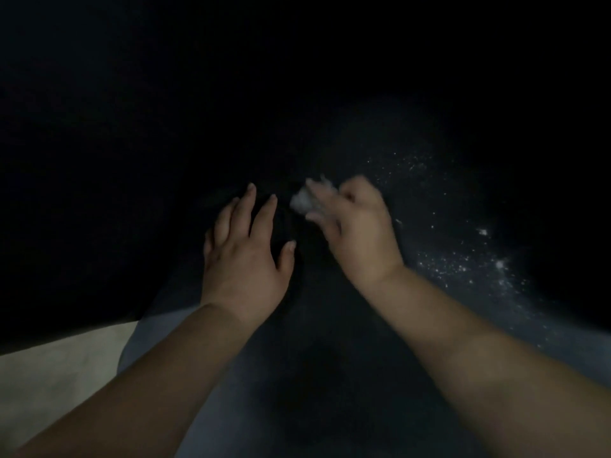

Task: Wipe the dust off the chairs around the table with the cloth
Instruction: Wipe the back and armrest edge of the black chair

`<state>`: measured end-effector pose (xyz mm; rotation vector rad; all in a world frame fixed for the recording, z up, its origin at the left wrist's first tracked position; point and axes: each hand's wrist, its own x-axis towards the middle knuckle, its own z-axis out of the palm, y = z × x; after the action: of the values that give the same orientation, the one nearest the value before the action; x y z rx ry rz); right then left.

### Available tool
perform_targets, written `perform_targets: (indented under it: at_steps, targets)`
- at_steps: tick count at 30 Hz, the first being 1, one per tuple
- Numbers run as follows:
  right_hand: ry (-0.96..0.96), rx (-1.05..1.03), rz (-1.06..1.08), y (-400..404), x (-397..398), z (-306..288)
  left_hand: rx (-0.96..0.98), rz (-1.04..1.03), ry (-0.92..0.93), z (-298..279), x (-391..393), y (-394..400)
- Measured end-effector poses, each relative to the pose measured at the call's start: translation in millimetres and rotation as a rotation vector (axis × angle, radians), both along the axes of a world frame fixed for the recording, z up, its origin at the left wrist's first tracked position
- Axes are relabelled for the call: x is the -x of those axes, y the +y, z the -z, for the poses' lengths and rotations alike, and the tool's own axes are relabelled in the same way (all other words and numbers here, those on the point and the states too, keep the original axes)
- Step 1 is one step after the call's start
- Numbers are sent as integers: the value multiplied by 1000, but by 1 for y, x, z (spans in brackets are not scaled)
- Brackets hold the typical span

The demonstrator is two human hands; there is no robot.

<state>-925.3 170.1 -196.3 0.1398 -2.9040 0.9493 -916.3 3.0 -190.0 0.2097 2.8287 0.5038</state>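
While light is poor: dark chair surface [330,325] fills my view; edges barely legible
Right hand [358,233]: fingers curled round pale cloth [302,201]; blurred
Left hand [243,249]: fingers straight, spread; bracing flat on the surface, it seems
Dust [459,266]: white specks, right of cloth
Technique: sweep rightward through specks; press evenly; overlap strokes

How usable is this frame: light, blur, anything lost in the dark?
Head view: very dim, upper half nearly black; right hand and its white cloth motion-blurred; left hand sharper; white dust specks catch light on the dark surface.
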Motion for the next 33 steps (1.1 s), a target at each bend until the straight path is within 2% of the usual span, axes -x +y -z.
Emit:
perform_targets:
  at_steps: [3, 4, 5, 7, 9, 11, 12, 13, 14, 16, 18, 19, 22, 26, 28, 29, 31, 33]
  targets:
    - [69, -1, 335, 31, 37, 2, -4, 19, 15, 0, 4, 5]
    - [38, -15, 367, 40, 35, 1, -4, 25, 18, -1, 5, 7]
    - [-9, -9, 391, 43, 26, 2, -4, 34, 18, -2, 6, 10]
    - [16, -69, 376, 37, -2, 1, -7, 53, 8, -4, 9, 17]
    - [22, -29, 293, 24, -22, 4, -17, 72, -12, -6, 10, 29]
    - [49, -60, 136, 23, -12, 3, -21, 85, -26, -6, 10, 39]
    - [42, -40, 125, 30, 2, 7, -19, 89, -27, -6, 11, 44]
    - [62, -3, 168, 39, 18, 9, -16, 93, -24, -6, 12, 47]
    - [127, -51, 233, 51, 33, 11, -11, 96, -19, -5, 13, 49]
    - [123, -109, 371, 71, 45, 11, 0, 101, -8, -4, 16, 51]
    - [92, -5, 493, 77, 28, 14, 5, 111, 2, -4, 18, 53]
    - [101, -17, 520, 77, 12, 15, 10, 116, 4, -4, 19, 53]
    - [110, -99, 422, 66, -21, 17, 23, 116, -2, -5, 20, 57]
    - [178, -166, 137, 70, 25, 16, 21, 126, -7, -4, 20, 63]
    - [144, -231, 235, 87, 56, 19, 22, 132, -2, -3, 20, 65]
    - [114, -242, 355, 97, 64, 19, 22, 133, 2, -3, 20, 66]
    - [38, -126, 574, 111, 52, 21, 18, 136, 9, -3, 21, 67]
    - [-7, -60, 644, 102, 30, 20, 21, 142, 10, -4, 21, 69]
